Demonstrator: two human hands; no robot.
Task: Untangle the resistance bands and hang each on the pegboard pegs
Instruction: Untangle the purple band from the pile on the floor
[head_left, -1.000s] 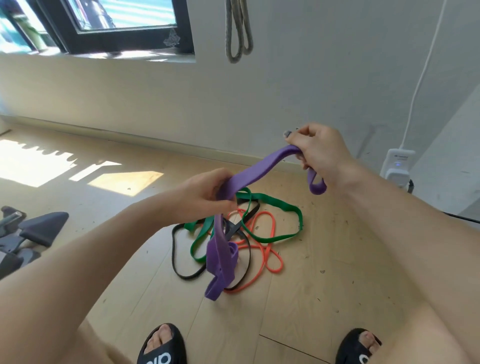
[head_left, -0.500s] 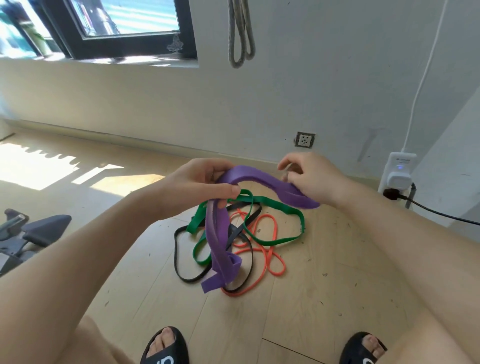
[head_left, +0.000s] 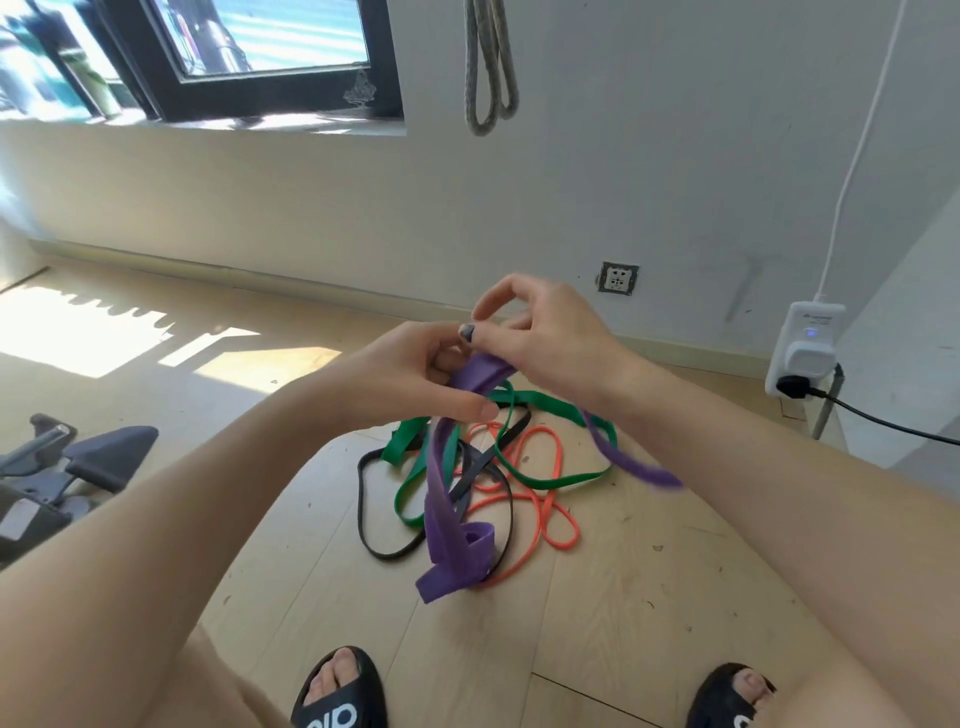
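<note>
Both hands meet above the wooden floor (head_left: 649, 597), working one purple band (head_left: 447, 499). The left hand (head_left: 410, 374) has its grip closed on the band's upper fold, thumb pressed across the strap and fingers curled behind it. The right hand (head_left: 545, 338) sits just beside it, touching the same fold; its thumb lies on the purple strap while the forefinger arches up clear of it, and whether its lower fingers truly pinch the band is hard to tell, since they are hidden behind the palm. From the left hand the purple band hangs down in a long twisted length, its looped end low over the pile, and a second stretch trails out blurred under the right wrist. Below, on the floor, lie a green band (head_left: 550, 410), an orange band (head_left: 556, 514) and a black band (head_left: 374, 540), crossed over one another in one loose heap. A grey band (head_left: 488, 67) hangs in loops on the wall above. A wall socket (head_left: 617, 278) and a white plug adapter (head_left: 802, 353) sit to the right, and two black sandals (head_left: 337, 696) show at the bottom edge.
</note>
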